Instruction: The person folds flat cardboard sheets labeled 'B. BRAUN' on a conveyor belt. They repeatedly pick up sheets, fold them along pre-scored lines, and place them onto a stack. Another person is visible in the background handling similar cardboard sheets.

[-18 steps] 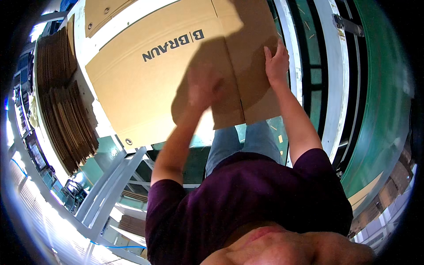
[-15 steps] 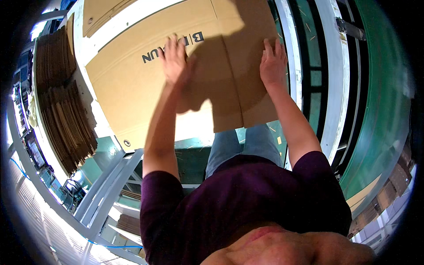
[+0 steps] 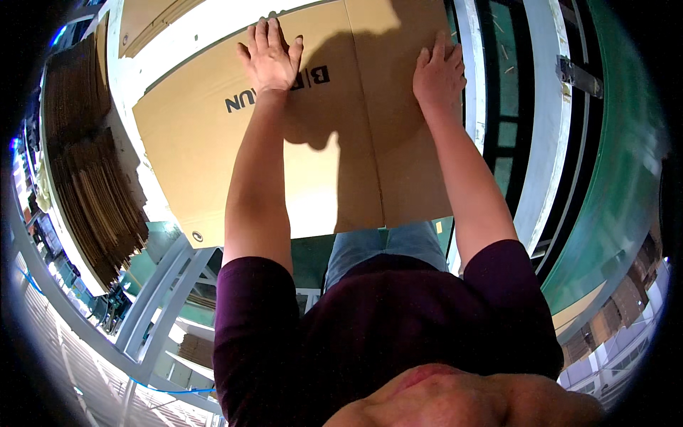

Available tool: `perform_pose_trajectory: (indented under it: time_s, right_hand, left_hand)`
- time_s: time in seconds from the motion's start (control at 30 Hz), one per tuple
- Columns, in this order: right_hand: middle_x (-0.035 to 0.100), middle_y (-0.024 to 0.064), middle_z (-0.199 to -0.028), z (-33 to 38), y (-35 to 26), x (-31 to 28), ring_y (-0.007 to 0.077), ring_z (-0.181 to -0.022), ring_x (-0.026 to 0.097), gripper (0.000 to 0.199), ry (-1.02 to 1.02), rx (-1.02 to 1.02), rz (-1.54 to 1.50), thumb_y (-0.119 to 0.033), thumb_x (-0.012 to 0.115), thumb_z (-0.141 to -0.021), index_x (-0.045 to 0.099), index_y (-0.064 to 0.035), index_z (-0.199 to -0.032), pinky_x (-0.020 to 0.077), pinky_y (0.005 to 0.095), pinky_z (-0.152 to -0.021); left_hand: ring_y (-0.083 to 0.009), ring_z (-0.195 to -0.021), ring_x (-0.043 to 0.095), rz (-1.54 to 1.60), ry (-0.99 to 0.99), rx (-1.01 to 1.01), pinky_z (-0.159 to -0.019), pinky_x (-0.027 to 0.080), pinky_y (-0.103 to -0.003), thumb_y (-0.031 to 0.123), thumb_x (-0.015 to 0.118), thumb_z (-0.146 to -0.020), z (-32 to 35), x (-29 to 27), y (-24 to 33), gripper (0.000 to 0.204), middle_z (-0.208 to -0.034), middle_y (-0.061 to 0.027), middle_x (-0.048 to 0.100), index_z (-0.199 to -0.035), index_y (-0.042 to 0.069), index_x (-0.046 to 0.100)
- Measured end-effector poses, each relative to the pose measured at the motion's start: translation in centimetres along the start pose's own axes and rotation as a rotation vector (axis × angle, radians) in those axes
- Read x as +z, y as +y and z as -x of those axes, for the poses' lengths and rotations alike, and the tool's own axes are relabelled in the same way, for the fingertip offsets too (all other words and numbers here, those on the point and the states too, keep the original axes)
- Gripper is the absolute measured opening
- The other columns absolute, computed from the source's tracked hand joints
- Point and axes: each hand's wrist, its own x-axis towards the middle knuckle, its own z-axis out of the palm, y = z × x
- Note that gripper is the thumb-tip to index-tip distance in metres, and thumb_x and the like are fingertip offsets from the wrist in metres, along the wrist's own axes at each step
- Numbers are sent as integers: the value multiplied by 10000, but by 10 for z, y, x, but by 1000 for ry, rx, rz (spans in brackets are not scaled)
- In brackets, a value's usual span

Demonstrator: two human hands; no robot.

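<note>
cardboard everywhere in this one. a big flattened brown cardboard box [image 3: 213,156] lies flat on a white worktable [image 3: 178,50], filling most of the upper middle of the view, with dark printed lettering across it and a small round hole near its lower left corner. a fold crease runs down it a bit right of centre.

the person's left hand [image 3: 272,58] lies palm down on the box near its far edge, fingers spread and flat, right over the lettering. the right hand [image 3: 439,75] is palm down too, on the right panel near the box's right edge, fingers loosely together and slightly curled. neither hand is pinching anything, both just press on the sheet. both arms are stretched out straight from a dark purple t-shirt [image 3: 384,320].

off to the left sits a tall stack of flat cardboard sheets [image 3: 85,164], edges showing. on the right there's a green and white metal frame [image 3: 548,142] running alongside the table.
</note>
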Motion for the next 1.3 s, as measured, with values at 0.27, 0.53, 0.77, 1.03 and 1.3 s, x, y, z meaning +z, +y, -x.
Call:
perform_pose_trajectory:
  time_s: [0.27,0.53,0.77,1.03,1.3]
  right_hand:
    - [390,246,-1313,-17,-14,-10,397,-1137,458,516,-157,80,-98,-334,408,-941,290,-141,-1404,390,564,-914]
    - [435,223,-1284,-17,-21,-13,376,-1114,496,525,-200,194,-17,-376,321,-967,257,-127,-1424,431,493,-901]
    - [472,225,-1236,-18,-13,5,371,-1076,520,559,-67,136,-16,-407,356,-953,274,-103,-1414,443,503,-863]
    - [557,224,-1118,-27,-3,8,377,-1030,549,580,-32,208,42,-428,424,-917,386,-14,-1322,450,476,-854]
    - [526,202,-1167,-27,-7,-4,358,-1064,531,573,-79,266,24,-438,419,-928,380,-21,-1318,426,471,-896]
  left_hand:
    - [-309,-1342,261,269,55,-51,-1099,165,-482,582,456,-825,9,-5,-53,688,-1424,-123,355,-1338,125,431]
    - [-290,-1370,159,-61,-6,-1050,-1093,108,-503,672,379,-825,134,-15,-288,806,-1497,-100,206,-1426,144,280]
    - [-321,-1133,495,-63,-257,-1269,-959,375,-498,678,387,-833,113,-22,-344,688,-1261,-137,489,-1306,180,435]
    - [-382,-1018,553,-109,-151,-1156,-885,443,-456,579,333,-893,128,-25,-361,661,-1110,-240,574,-1126,12,581]
    - [-396,-993,561,-171,-153,-1111,-882,429,-483,571,291,-906,124,-18,-381,680,-1042,-241,610,-1061,-9,610]
